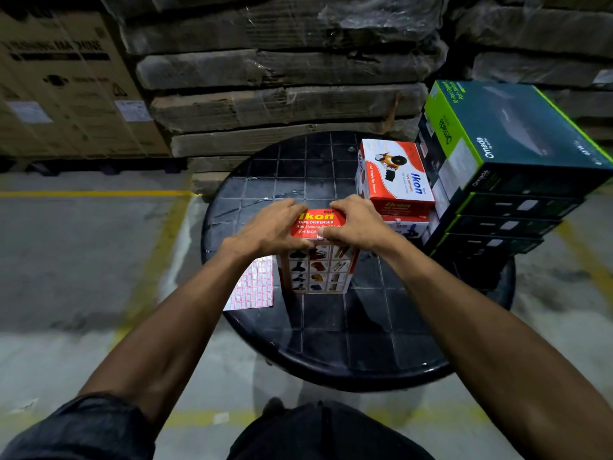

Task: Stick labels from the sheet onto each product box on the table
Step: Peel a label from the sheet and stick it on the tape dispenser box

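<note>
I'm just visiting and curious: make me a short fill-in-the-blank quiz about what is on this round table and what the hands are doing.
1. Both hands, the left hand and the right hand, rest on top of a red Ikon box marked "TAPE ____".
2. The label sheet lies on the table to the ____ of that box.
3. The stacked dark boxes with green edges bear the brand name ____.
4. The grid lines on the label sheet are coloured ____.

Missing words: DISPENSER; left; Omada; pink

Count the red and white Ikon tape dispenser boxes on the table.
3: one under both hands, one on top of the back stack, one beneath it, mostly hidden. More may sit behind.
</note>
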A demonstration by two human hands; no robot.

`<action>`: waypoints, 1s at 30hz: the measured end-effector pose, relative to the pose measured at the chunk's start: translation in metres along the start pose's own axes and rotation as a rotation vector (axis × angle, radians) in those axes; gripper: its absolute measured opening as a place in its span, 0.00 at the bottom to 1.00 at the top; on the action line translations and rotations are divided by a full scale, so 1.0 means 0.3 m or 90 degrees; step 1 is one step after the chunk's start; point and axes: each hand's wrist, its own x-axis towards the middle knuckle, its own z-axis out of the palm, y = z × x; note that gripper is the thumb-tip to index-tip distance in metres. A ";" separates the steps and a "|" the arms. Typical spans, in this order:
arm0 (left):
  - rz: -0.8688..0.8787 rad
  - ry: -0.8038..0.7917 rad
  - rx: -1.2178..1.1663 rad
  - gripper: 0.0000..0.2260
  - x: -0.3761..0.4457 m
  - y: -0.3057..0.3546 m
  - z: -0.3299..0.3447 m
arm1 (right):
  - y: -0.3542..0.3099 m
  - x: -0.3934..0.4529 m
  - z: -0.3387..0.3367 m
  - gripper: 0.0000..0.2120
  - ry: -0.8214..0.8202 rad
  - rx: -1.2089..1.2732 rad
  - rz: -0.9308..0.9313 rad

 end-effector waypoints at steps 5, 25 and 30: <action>-0.003 0.002 0.001 0.32 0.000 -0.001 0.005 | 0.012 0.006 -0.001 0.31 -0.024 0.048 0.019; 0.004 0.011 -0.003 0.33 -0.006 -0.002 0.011 | 0.027 0.050 0.029 0.32 -0.037 0.060 0.059; 0.007 0.015 -0.001 0.33 -0.010 -0.003 0.013 | 0.022 0.055 0.035 0.32 -0.023 0.056 0.066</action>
